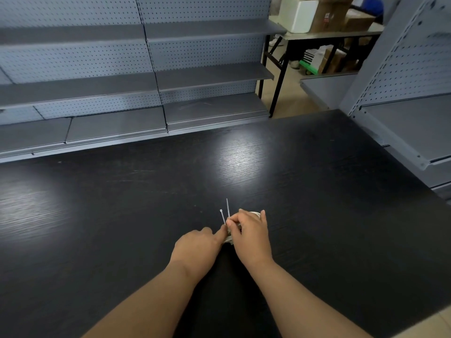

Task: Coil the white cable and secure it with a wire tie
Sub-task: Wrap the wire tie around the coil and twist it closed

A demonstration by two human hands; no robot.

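Table [317, 191] edges distant | right hand [251, 237] fingers pinch wire tie [228, 211] at white cable [228, 238] | left hand [197, 247] grip unclear

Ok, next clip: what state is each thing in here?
white cable, coiled, mostly hidden under the hands.
wire tie, both ends sticking up, not yet closed.
left hand, pinches the tie's head end.
right hand, pinches the tie's tail end, over the coil.
table, bears the coil.
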